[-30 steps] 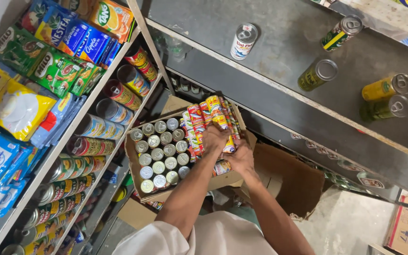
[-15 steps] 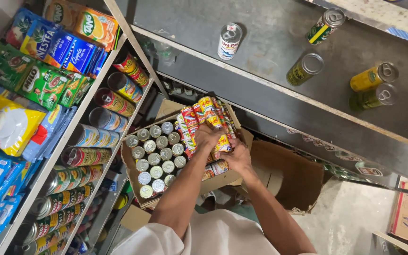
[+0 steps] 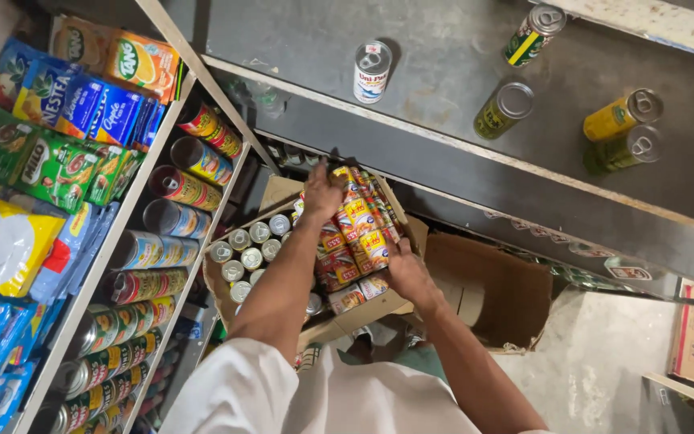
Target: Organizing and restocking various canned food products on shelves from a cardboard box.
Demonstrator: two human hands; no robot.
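From the head view I look straight down on an open cardboard box (image 3: 226,293); upright cans with silver tops (image 3: 249,245) fill its left part, and a block of red-and-yellow labelled tins (image 3: 353,241) lies on its side across the right part; my left hand (image 3: 323,193) rests on the far end of that block, fingers curled down over the tins and touching them, though I cannot tell whether they are actually clamped; my right hand (image 3: 407,269) presses against the near right side of the same block, fingers closed on the tins at that edge; both forearms reach in from the bottom of the frame, white sleeves at the shoulders; the tins thus sit inside the box, between my two hands; to the left, a tilted rack (image 3: 134,233) holds rows of cans lying on their sides, with boxed and bagged drink mixes (image 3: 82,120) on the tier beyond; above the box runs a grey metal desk (image 3: 443,72) carrying a white can (image 3: 372,71), two green cans (image 3: 504,110), a yellow can (image 3: 622,114) and a darker can (image 3: 624,150) just beside it, all well apart from my hands; a second, opened brown carton (image 3: 491,293) stands just right of the box, on a pale concrete floor (image 3: 604,370).
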